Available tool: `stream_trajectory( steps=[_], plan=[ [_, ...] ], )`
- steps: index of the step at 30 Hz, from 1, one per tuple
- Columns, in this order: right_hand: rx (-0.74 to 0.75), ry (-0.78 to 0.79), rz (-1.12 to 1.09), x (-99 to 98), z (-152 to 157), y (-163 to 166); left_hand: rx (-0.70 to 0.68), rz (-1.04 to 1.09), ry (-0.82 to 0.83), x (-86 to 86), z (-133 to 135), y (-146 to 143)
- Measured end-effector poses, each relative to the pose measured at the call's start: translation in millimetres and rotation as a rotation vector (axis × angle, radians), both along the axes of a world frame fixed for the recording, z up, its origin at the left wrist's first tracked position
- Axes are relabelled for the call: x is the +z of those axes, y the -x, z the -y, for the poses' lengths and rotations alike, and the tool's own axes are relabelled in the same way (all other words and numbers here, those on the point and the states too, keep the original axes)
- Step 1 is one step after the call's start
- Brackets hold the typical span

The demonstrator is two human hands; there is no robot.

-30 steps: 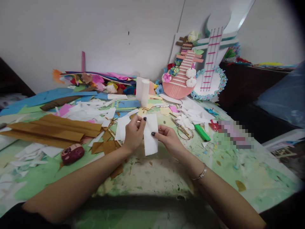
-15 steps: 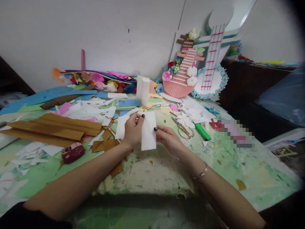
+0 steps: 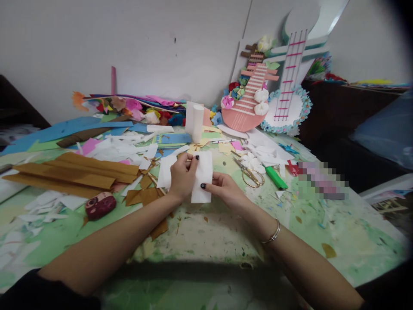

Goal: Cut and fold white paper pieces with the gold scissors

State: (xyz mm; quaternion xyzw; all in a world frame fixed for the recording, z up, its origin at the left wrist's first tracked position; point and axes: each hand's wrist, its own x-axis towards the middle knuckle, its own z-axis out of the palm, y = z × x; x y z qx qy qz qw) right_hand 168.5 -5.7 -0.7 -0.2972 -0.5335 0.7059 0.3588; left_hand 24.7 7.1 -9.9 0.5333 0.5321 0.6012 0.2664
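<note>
A white strip of paper (image 3: pixel 204 168) is held upright above the near middle of the table. My left hand (image 3: pixel 183 174) pinches its upper left part, with the thumb on the front face. Lower down, my right hand (image 3: pixel 224 188) grips the right edge, its thumb lying across the paper and its fingers behind. Just behind the left hand lie more white paper pieces (image 3: pixel 164 170). Gold-handled scissors (image 3: pixel 252 176) rest to the right of my right hand, beside a white paper flower (image 3: pixel 253 161) and a green object (image 3: pixel 275 177).
Brown crepe paper (image 3: pixel 74 172) and a dark red patterned case (image 3: pixel 100 206) lie to the left. A white paper roll (image 3: pixel 197 124) stands at the back. Decorated paper instruments, one pink (image 3: pixel 247 114) and one white (image 3: pixel 287 105), lean on the wall. Paper scraps cover much of the table.
My right thumb has slid left and down across the front of the white paper strip. My left hand keeps its pinch, and the view has shifted slightly.
</note>
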Motion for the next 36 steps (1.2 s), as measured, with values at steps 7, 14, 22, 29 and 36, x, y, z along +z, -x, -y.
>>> stream_trajectory(
  steps=[7,14,22,29,36],
  plan=[
    [-0.038,0.0,0.023,-0.1,0,0,0.006,0.029,-0.006,5.1,1,0],
    [-0.013,-0.017,0.024,0.5,1,0,0.006,0.055,-0.041,3.2,-2,2],
    [-0.066,-0.132,0.042,-0.3,-1,-2,-0.303,0.39,0.092,13.7,8,-8],
    [-0.094,-0.186,0.082,-1.2,0,-1,-0.138,0.091,0.025,3.9,9,-7],
    [-0.088,-0.129,0.115,1.7,0,-3,0.035,0.002,-0.093,0.1,4,-1]
  ],
)
